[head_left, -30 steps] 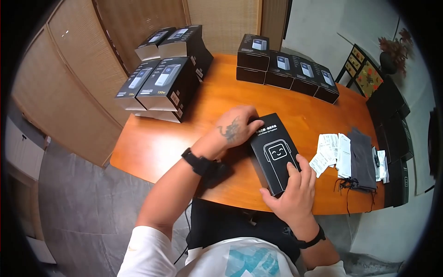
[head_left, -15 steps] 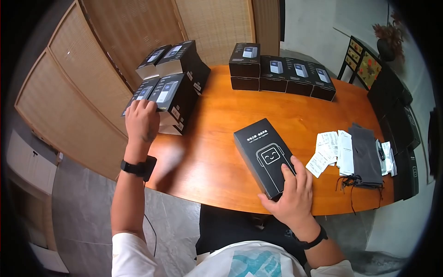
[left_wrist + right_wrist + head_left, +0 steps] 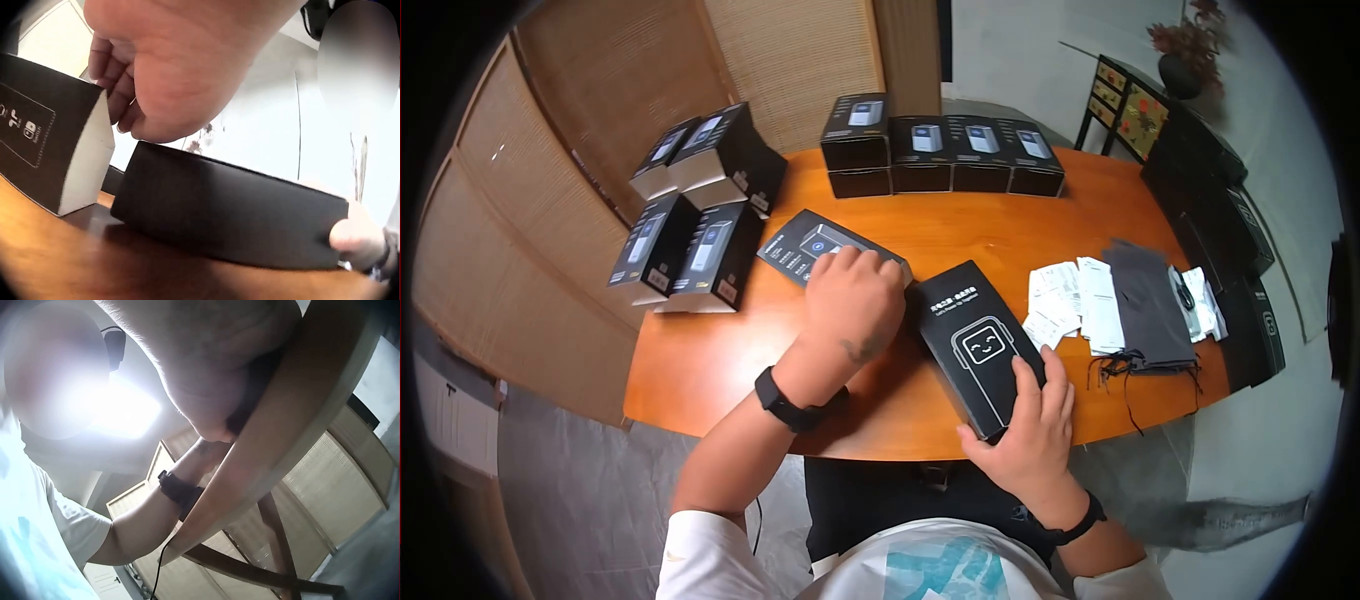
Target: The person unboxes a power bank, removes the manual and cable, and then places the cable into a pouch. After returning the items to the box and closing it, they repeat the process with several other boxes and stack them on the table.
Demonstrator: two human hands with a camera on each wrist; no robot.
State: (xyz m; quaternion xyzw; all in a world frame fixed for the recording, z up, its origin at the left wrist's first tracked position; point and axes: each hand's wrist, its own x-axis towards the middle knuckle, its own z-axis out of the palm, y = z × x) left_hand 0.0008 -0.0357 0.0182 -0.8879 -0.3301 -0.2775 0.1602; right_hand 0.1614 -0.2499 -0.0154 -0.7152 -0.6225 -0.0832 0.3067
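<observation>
My left hand (image 3: pixel 855 300) grips the right end of a dark printed box (image 3: pixel 785 245) with a power bank pictured on top. In the left wrist view, that printed box (image 3: pixel 37 134) shows a pale end and sits low over the table, beside a plain black box. On the plain black box (image 3: pixel 960 300), a line-drawn smiling face and white lettering face up. My right hand (image 3: pixel 1030 430) holds its near end, thumb at the near left corner and fingers over the right edge. The left wrist view shows the right thumb (image 3: pixel 342 235) against the black box's side (image 3: pixel 231 206).
More printed boxes (image 3: pixel 725 250) stand stacked at the left. A row of similar boxes (image 3: pixel 925 165) lines the back edge. To the right lie paper leaflets (image 3: pixel 1055 300), grey drawstring pouches (image 3: pixel 1145 310) and a small bagged cable (image 3: pixel 1195 300). Black boxes (image 3: pixel 1250 320) stand along the far right.
My left hand left the smiling-face box, reached to the left stack and brought one printed box rightward beside the black box. My right hand stayed on the black box. The head view turned slightly.
</observation>
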